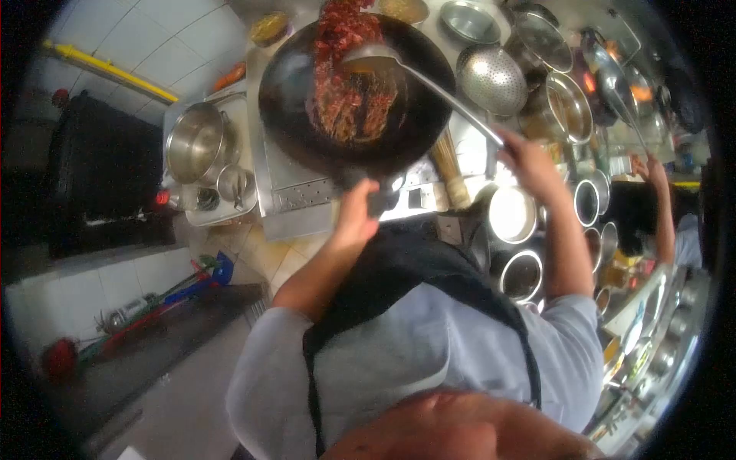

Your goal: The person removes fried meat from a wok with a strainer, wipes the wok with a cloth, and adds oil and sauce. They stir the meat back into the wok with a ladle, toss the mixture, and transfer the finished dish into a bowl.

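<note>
A large dark wok (284, 103) sits on the stove. Chopped dark red food, looking like meat, (345, 38) stretches from its far rim inward, with browned bits and liquid lower in the bowl. My right hand (530, 165) is closed around the long metal handle of a ladle (448, 98). The ladle's bowl rests against the red food inside the wok. At the wok's near side, my left hand (357, 211) is closed by the dark wok handle (382, 202), its fingers wrapped on it.
Right of the wok are a perforated strainer (491, 80), a metal basin (469, 21) and a bamboo brush (451, 170). Several pots (512, 215) line my right side. A steel pot (195, 142) stands in a tray at left. Another person's hand (652, 170) holds a long-handled utensil at far right.
</note>
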Action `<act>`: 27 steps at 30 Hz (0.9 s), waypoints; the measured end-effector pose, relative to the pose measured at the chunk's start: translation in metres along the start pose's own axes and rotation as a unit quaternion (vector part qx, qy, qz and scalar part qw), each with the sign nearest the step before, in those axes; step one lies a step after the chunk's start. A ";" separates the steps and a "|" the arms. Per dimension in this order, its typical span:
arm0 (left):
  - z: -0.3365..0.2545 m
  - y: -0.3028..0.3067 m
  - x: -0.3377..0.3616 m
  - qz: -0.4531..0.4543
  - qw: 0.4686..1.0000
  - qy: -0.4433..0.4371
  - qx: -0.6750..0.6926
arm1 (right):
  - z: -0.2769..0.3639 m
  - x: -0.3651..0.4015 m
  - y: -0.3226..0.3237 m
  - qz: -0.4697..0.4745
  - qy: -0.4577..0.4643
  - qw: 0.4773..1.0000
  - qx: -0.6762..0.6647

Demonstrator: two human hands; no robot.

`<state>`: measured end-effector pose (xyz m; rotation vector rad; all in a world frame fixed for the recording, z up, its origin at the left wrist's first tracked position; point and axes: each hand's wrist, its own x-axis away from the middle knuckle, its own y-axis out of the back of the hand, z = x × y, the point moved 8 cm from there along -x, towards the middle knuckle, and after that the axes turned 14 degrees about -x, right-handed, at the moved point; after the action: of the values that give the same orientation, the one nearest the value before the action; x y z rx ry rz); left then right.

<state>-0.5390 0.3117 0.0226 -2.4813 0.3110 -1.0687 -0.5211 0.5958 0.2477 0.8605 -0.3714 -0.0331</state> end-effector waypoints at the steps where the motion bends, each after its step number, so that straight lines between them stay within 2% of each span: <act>1: -0.032 -0.019 0.010 0.005 0.998 -0.027 -0.064 | 0.006 0.007 0.009 0.018 -0.010 1.000 0.005; 3: -0.064 -0.041 -0.016 0.011 1.000 -0.014 0.024 | 0.001 0.000 0.013 0.029 0.013 0.999 0.034; 5: -0.061 -0.037 -0.070 0.049 0.998 -0.035 0.035 | -0.002 -0.015 -0.003 0.030 0.088 0.992 0.081; 6: -0.063 -0.039 -0.067 0.052 0.997 -0.038 0.033 | -0.009 -0.031 -0.021 0.059 0.063 0.988 0.131; 7: -0.059 -0.037 -0.061 0.030 0.998 -0.022 0.051 | -0.013 -0.040 -0.035 0.072 0.007 0.994 0.087; 8: -0.051 -0.036 -0.048 0.006 0.997 -0.004 0.071 | -0.012 -0.045 -0.045 0.052 0.006 0.993 0.102; 9: -0.059 -0.053 0.010 -0.021 0.999 -0.019 0.026 | -0.015 -0.050 -0.052 0.033 0.005 0.993 0.116; 10: -0.052 -0.053 0.039 -0.030 0.999 -0.012 -0.037 | -0.021 -0.049 -0.055 -0.005 0.028 0.992 0.121; 11: -0.014 -0.026 0.026 -0.075 0.997 0.005 -0.017 | -0.027 -0.042 -0.056 -0.046 0.053 0.990 0.125; 12: -0.010 -0.032 0.041 -0.109 0.994 0.011 -0.016 | -0.039 -0.035 -0.054 -0.061 0.047 0.992 0.097; 13: 0.009 -0.027 0.018 -0.030 0.999 0.000 0.020 | -0.045 -0.026 -0.048 -0.063 0.050 0.992 0.099; 15: -0.034 -0.052 0.038 -0.063 0.996 -0.008 -0.062 | -0.046 -0.001 -0.036 -0.065 0.103 0.991 -0.050; 16: -0.036 -0.049 0.007 -0.023 1.000 0.011 0.005 | -0.048 0.005 -0.034 -0.054 0.088 0.993 -0.048; 17: -0.029 -0.034 -0.045 0.045 0.999 -0.007 -0.016 | -0.044 0.010 -0.035 -0.051 0.088 0.994 -0.046; 19: -0.052 -0.062 -0.047 0.061 0.989 0.010 0.137 | -0.040 0.019 -0.035 -0.062 0.066 0.990 -0.110; 20: -0.051 -0.068 -0.045 0.065 0.988 0.011 0.138 | -0.041 0.017 -0.040 -0.073 0.083 0.992 -0.054; 21: -0.050 -0.069 -0.041 0.059 0.991 -0.007 0.117 | -0.040 0.017 -0.036 -0.074 0.082 0.992 -0.053; 23: -0.049 -0.067 -0.039 0.051 0.994 -0.025 0.096 | -0.019 0.017 -0.027 -0.020 0.015 0.990 -0.142; 24: -0.047 -0.064 -0.040 0.027 0.996 -0.025 0.084 | -0.008 0.016 -0.021 0.011 -0.050 0.987 -0.153; 25: -0.046 -0.060 -0.041 0.003 0.997 -0.025 0.072 | -0.017 0.005 -0.030 0.011 -0.050 0.987 -0.153; 27: -0.051 -0.061 -0.028 -0.020 0.998 -0.037 0.046 | -0.034 -0.025 -0.045 -0.111 0.042 0.989 -0.087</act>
<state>-0.5933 0.3608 0.0640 -2.4469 0.1872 -0.9806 -0.5274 0.5955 0.1860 0.7238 -0.1899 -0.2319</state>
